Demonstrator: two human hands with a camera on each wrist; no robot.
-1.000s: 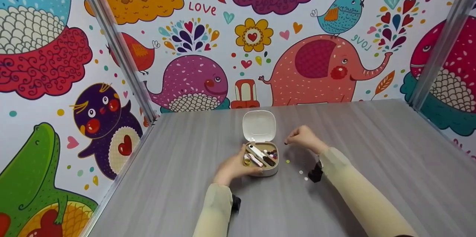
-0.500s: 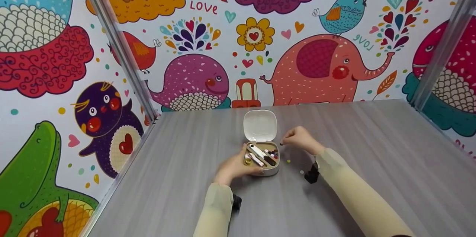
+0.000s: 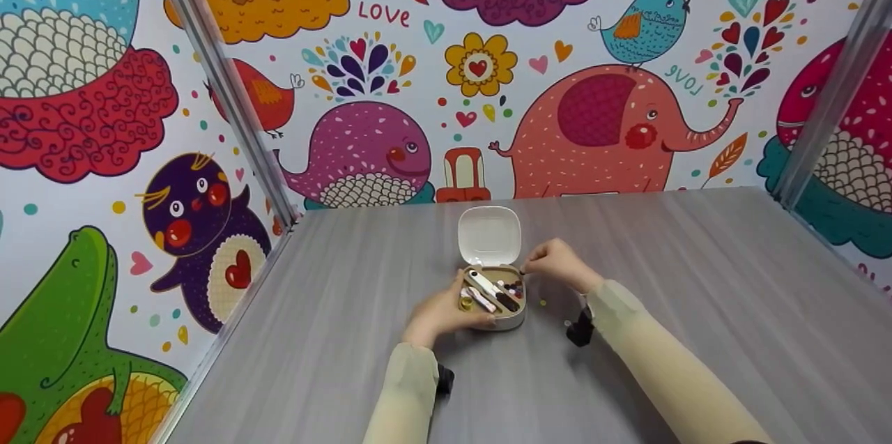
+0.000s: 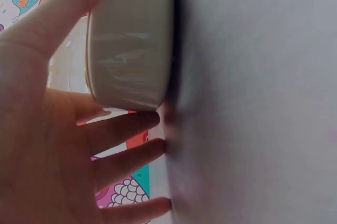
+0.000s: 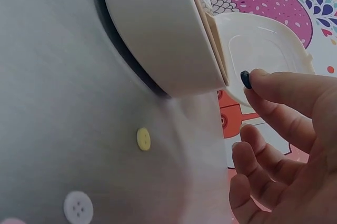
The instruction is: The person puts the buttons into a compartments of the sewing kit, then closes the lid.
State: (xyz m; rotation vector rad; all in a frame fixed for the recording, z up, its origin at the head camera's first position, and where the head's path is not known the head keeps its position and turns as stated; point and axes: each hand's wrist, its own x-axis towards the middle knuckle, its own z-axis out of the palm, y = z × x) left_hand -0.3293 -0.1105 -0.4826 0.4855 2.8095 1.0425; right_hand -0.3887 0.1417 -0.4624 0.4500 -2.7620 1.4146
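Note:
A cream-coloured sewing box [image 3: 509,322] stands on the table with its lid [image 3: 489,238] raised at the back. My left hand [image 3: 439,311] holds it at the left, thumb along the front and fingers against the side. Inside lie a white tool with a dark end [image 3: 491,288], a small gold ring-shaped item [image 3: 465,303] and several small buttons [image 3: 514,287] in the right-hand compartment. Between thumb and index finger, my right hand [image 3: 561,266] pinches a dark button [image 5: 246,79] right beside the box's back right rim. Its other fingers are loosely bent.
On the grey table [image 3: 334,304] right of the box lie a yellow button [image 5: 144,139] and a white button [image 5: 78,207]. A pinkish edge shows at the right wrist view's lower corner. Printed panels [image 3: 390,151] rise behind and at the sides.
My right hand has moved left with the dark button, from the open table up to the box's rim. The left hand keeps its hold on the sewing box.

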